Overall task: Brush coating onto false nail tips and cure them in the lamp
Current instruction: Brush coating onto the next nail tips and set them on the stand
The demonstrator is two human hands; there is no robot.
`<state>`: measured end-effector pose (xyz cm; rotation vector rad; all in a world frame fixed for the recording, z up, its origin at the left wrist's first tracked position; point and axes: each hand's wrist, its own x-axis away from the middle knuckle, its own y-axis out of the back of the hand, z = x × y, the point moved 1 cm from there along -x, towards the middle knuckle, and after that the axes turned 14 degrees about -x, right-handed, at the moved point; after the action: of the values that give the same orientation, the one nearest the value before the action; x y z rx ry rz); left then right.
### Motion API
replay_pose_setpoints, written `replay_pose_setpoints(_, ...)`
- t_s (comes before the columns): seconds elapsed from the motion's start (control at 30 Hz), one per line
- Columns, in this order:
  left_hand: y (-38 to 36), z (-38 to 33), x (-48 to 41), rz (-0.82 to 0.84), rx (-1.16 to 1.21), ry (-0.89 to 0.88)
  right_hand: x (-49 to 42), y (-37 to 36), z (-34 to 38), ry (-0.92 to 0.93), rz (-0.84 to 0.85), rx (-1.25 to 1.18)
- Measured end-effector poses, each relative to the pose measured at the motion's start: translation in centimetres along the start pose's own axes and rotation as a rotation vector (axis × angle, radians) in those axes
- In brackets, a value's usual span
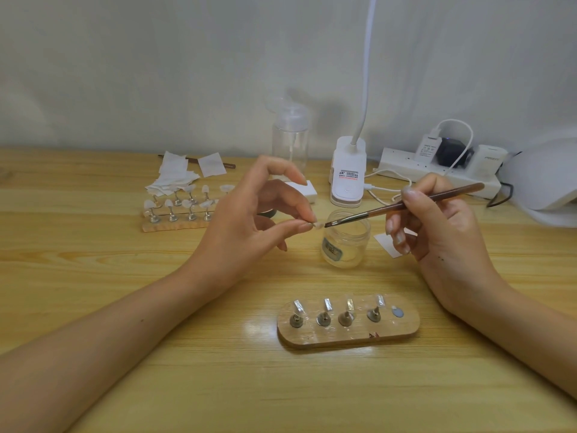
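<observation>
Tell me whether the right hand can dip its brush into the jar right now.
Probably yes: the jar is lidless, and the right hand's brush hovers by its open mouth with nothing between.

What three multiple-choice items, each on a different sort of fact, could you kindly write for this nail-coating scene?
1. How many metal stands sit on the near oval board? A) four; B) two; C) six.
2. Where is the tip of the brush? A) on the oval board; B) at the nail tip pinched by the left hand; C) against a metal stand.
3. What is the right hand doing? A) lying flat; B) lifting the board; C) gripping the brush.

Answers: 1 A, four stands form a row, with one bare spot at the right end. 2 B, the bristles meet the pinched nail tip, well above the board. 3 C, its fingers curl round the brush handle.
</observation>
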<state>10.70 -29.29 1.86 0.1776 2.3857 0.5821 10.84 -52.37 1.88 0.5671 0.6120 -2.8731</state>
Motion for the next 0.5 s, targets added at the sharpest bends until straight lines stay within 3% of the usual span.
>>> replay_pose_setpoints(0.5, 0.01, -0.01, 0.05, 0.004, 0.005, -0.004, -0.04, -0.14, 0.16, 0.012, 0.026, -0.029)
